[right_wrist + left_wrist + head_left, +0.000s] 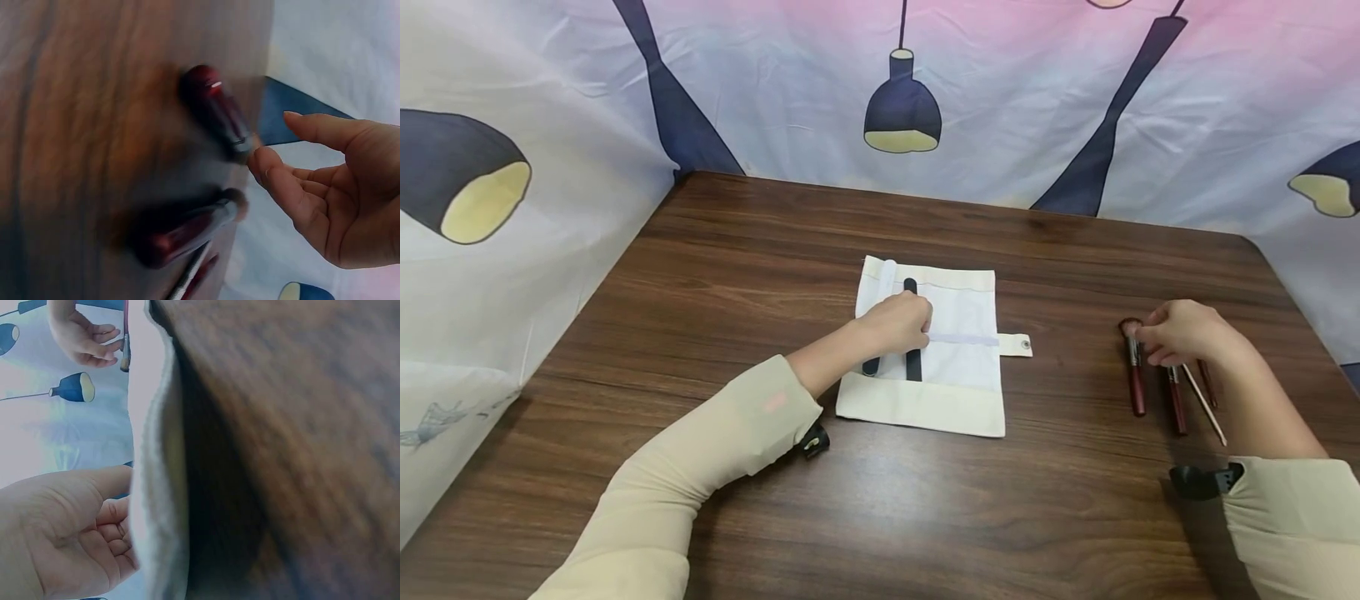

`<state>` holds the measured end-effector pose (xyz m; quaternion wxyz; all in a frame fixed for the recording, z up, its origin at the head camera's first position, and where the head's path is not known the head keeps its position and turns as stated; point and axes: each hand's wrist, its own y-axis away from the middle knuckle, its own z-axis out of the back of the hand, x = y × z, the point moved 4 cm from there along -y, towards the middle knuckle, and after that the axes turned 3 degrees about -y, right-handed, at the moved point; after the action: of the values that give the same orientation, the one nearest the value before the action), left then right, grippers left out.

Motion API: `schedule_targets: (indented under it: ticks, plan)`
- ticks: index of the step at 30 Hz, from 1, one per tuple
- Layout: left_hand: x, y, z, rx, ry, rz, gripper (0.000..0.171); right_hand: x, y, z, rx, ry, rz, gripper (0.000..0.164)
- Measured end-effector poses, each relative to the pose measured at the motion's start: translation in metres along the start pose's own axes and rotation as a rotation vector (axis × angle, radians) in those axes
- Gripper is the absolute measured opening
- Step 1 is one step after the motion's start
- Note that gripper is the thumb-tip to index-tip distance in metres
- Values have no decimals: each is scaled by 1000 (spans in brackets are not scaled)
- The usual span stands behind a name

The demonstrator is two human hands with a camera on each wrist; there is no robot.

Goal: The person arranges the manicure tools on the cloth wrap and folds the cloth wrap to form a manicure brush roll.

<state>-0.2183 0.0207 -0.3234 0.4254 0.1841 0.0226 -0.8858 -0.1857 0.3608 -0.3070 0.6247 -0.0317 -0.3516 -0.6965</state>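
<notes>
A cream cloth roll-up pouch (955, 408) lies unfolded on the table, with an elastic band (964, 339) across its white inside. On it lie a flat black strip like a nail file (913, 367) and a similar white strip (887, 277). My left hand (898, 323) rests over the black strip at the band, fingers curled; cannot tell what they grip. My right hand (1186, 332) hovers at a makeup brush (1135, 375), thumb apart from the fingers. In the right wrist view a fingertip is right at the head of one brush (219, 115).
Beside that brush lie another red-handled brush (1177, 404), a thin pale stick (1206, 408) and a slim dark-red one (1207, 385). A snap tab (1017, 345) sticks out from the pouch's right side. Patterned cloth (820, 100) hangs behind the wooden table (760, 242).
</notes>
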Motion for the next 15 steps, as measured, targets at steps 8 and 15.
schedule_targets:
  ticks: [8,15]
  plan:
    - [4,-2,-2,2,-5,7,8,-6,-12,-8,16,-59,5,53]
    - [8,0,-2,1,18,19,5,-2,-18,-9,24,-72,-5,42]
